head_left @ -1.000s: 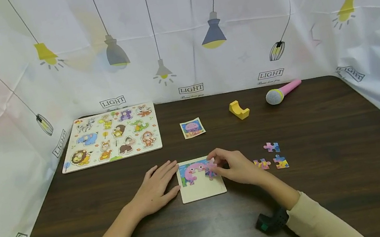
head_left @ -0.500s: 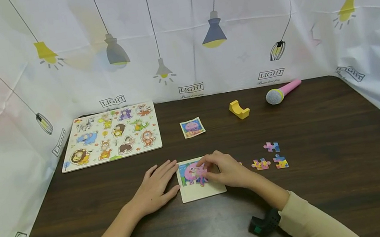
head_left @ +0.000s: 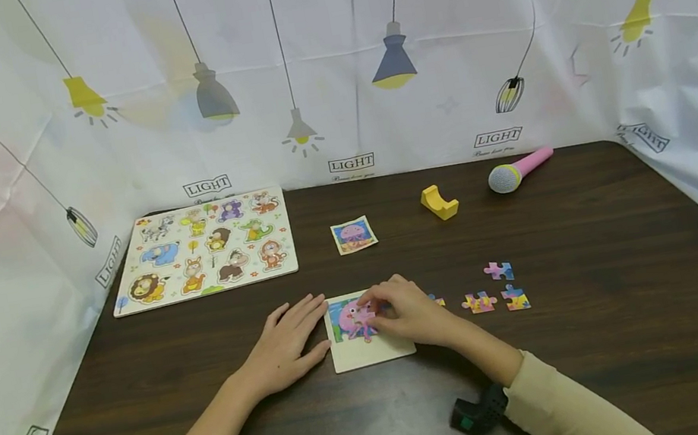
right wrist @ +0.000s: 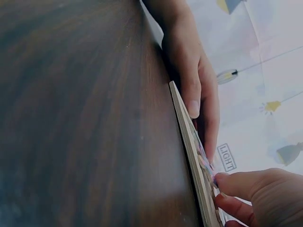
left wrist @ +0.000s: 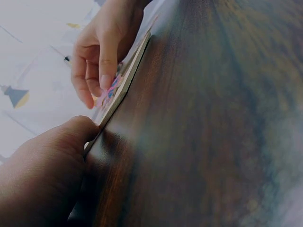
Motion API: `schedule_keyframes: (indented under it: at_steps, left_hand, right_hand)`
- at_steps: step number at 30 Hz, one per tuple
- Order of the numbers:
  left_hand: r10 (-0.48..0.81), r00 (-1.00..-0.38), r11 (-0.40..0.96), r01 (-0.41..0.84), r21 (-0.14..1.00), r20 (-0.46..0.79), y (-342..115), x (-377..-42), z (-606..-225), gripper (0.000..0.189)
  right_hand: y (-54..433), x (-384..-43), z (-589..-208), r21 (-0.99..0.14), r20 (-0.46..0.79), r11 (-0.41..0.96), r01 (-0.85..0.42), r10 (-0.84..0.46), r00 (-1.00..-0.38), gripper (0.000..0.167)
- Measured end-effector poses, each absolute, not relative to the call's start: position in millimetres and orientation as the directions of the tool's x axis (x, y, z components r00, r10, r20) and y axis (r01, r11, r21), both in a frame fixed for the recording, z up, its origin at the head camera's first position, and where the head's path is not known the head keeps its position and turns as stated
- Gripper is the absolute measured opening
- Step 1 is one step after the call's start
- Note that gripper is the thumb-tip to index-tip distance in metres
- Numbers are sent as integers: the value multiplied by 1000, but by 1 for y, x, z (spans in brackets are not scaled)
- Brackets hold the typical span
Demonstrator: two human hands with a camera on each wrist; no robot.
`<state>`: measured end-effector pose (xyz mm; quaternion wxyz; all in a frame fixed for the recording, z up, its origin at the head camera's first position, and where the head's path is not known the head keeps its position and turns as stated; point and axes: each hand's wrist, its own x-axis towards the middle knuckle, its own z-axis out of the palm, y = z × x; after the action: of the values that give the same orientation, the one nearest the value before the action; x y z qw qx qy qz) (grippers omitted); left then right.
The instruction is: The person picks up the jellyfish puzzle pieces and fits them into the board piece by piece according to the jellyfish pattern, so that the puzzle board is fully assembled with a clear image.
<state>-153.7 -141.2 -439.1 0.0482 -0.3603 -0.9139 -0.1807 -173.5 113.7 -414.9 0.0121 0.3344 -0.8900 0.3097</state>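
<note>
A small wooden puzzle tray [head_left: 365, 357] lies on the table, its upper part filled with jigsaw pieces that make a pink octopus; the lower part is bare wood. My left hand [head_left: 287, 347] rests beside the tray's left edge with fingers outstretched, fingertips and thumb touching that edge. With thumb and forefinger my right hand [head_left: 412, 314] pinches a pink puzzle piece [head_left: 364, 330] over the middle of the tray. Those fingers hide part of the tray's right side. In the right wrist view the fingertips meet the tray top, and the piece is mostly hidden.
Several loose puzzle pieces [head_left: 479, 302] lie to the right, one partly behind my right hand. Further back are a small octopus picture card [head_left: 354, 235], a yellow curved block [head_left: 440, 202], a pink toy microphone [head_left: 520, 170] and an animal puzzle board [head_left: 202, 250].
My right hand has moved left, carrying the pink puzzle piece from the tray's right side to its middle. The left hand has stayed in place.
</note>
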Motion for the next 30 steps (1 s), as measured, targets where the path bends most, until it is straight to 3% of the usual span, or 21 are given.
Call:
schedule_keyframes:
  at_steps: [12,20,30]
  left_hand:
    - [642,-736,675,675,297,215,-140,-153,-437,57]
    - [643,-728,669,685,289,237,-140,-155,-440,58]
    - [641,-735,674,676,298,220,-141,-154,-440,58]
  right_hand:
    - [105,-176,-418,-519,266,630,-578,-523,-809,20]
    - [103,-177,-417,-490,223,707,-509,-463,-858,22]
    - [107,-174,-413,-435,230,705,-561,-515,-826,18]
